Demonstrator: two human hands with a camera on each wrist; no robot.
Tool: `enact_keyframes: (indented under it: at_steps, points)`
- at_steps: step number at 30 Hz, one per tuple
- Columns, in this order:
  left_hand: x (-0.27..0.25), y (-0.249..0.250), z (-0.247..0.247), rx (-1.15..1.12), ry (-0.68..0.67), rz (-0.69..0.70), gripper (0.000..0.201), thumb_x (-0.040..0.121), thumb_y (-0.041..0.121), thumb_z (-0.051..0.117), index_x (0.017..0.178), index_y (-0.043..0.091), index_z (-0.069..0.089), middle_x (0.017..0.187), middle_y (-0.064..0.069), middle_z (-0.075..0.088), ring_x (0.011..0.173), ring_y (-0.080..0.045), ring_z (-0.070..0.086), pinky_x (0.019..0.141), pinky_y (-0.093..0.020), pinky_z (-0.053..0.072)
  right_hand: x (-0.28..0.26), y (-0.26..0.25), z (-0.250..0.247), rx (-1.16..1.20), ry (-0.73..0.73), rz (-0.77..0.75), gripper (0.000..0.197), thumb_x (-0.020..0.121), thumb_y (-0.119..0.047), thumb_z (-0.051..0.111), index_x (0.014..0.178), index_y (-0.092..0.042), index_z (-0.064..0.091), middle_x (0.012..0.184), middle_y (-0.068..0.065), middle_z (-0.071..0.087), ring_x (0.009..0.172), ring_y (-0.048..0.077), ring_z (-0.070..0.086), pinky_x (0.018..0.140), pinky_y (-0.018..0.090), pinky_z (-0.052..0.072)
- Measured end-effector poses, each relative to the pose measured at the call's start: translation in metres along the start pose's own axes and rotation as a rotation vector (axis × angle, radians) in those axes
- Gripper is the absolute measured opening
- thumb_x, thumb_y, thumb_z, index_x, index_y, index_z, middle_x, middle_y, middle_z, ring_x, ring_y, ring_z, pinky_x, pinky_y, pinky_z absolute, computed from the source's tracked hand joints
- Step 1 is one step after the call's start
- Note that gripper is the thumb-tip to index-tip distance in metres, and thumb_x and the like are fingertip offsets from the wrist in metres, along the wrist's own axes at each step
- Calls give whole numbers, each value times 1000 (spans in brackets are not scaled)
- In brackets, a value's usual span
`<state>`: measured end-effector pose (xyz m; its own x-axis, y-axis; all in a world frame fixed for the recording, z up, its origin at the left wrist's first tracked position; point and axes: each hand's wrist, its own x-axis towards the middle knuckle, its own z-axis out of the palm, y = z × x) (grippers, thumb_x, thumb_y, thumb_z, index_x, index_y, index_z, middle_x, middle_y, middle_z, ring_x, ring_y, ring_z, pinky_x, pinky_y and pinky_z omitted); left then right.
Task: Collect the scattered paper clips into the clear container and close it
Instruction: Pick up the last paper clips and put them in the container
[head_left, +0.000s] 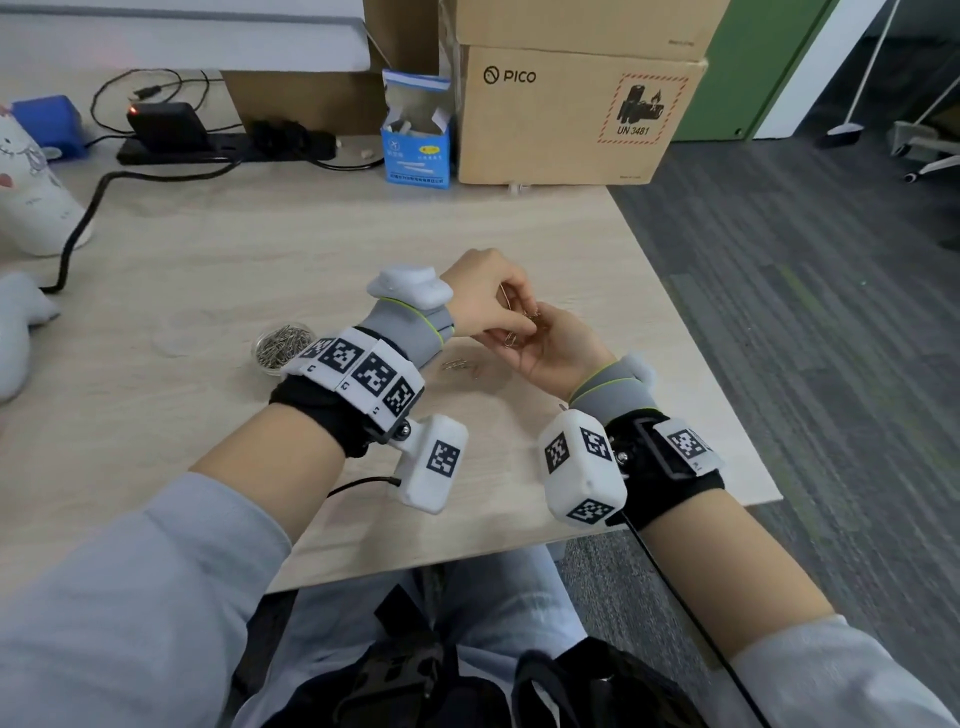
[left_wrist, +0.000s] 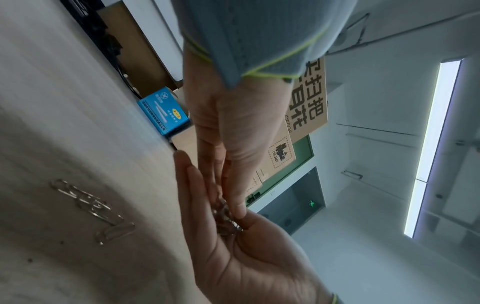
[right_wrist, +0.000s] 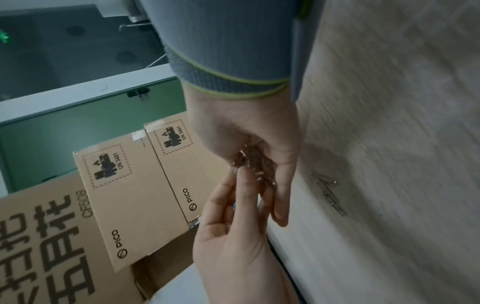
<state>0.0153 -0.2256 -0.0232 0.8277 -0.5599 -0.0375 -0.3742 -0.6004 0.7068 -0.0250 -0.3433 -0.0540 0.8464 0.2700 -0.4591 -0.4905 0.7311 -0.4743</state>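
Your right hand (head_left: 550, 353) is lying palm-up above the table (head_left: 208, 270), fingers loosely cupped, cradling a small heap of paper clips (head_left: 522, 325). Your left hand (head_left: 488, 296) is reaching across from the other side, its fingertips (head_left: 524, 327) pinching into that heap, so both hands are meeting right over the clips.

- Held clips: sitting in the hollow of your right palm, with your left thumb and fingers closing on them from above. In the left wrist view the bunch (left_wrist: 226, 218) is showing dark between the two hands.
- Loose clips (head_left: 460, 365): lying on the wood just under and slightly toward you from the joined hands, touching neither hand. They are showing as a short row in the left wrist view (left_wrist: 91, 209) and again in the right wrist view (right_wrist: 328, 193).
- Clear container (head_left: 283, 344): standing open on the table beside your left wrist, partly hidden by the marker band, holding a mass of clips. It is sitting well to the left of your right hand.
- Blue carton (head_left: 417, 140) and PICO box (head_left: 571, 114): standing at the table's far edge.
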Motion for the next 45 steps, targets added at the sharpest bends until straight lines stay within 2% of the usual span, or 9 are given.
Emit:
enact_keyframes:
  at_steps: [5,9,12,15,24,30,35,41,45]
  points:
    - [-1,-7,-7,10,156,19,16,75,16,73,89,9,71,73,2,63,54,4,56,59,-10,46,-3,-6,-8,30,50,-7,43,101,-12,26,91,17,56,80,32,68,87,41,67,83,40,55]
    - [-13,-23,-11,192,169,-131,19,72,25,75,86,12,71,76,2,61,69,-13,56,67,-21,42,-10,-8,-12,118,105,-39,38,101,-9,25,95,19,50,131,34,48,130,43,41,109,41,35]
    - [-23,-33,-2,318,-10,-264,31,66,43,78,81,17,68,77,3,61,74,-16,56,68,-25,40,-12,-6,-12,144,135,-64,36,101,-9,25,112,16,48,139,32,42,131,43,41,109,42,35]
    - [-25,-37,7,353,-14,-295,44,61,51,78,79,14,64,80,0,64,77,-20,60,70,-30,47,-13,-4,-10,128,145,-64,41,101,-9,25,130,15,40,138,32,42,130,44,42,108,42,37]
    - [-26,-30,4,353,-46,-273,12,72,17,74,78,7,71,56,5,56,78,-25,67,75,-32,53,-19,-2,-11,151,162,-94,39,100,-9,28,126,15,43,137,34,43,128,44,43,109,42,37]
    - [-29,-38,5,369,-77,-284,11,77,19,69,77,9,71,55,7,55,74,-22,64,70,-30,50,-18,1,-10,164,173,-102,42,100,-9,30,132,18,38,136,35,43,128,45,44,108,43,38]
    - [-34,-44,3,337,-45,-218,8,77,18,67,79,11,72,73,-1,65,72,-17,57,64,-27,44,-18,1,-9,162,184,-105,42,100,-9,30,131,18,38,136,35,43,127,45,44,107,44,39]
    - [-29,-50,-4,109,33,-185,10,79,14,68,68,15,65,56,-1,62,35,4,51,55,-17,44,-15,3,-7,129,207,-84,43,99,-9,31,133,18,37,135,35,44,125,45,46,103,45,43]
    - [-22,-41,-12,8,80,-134,9,77,16,73,71,16,65,60,3,61,47,-11,57,45,-9,45,-14,5,-5,112,213,-65,44,99,-10,32,133,17,37,135,36,44,126,44,47,103,43,43]
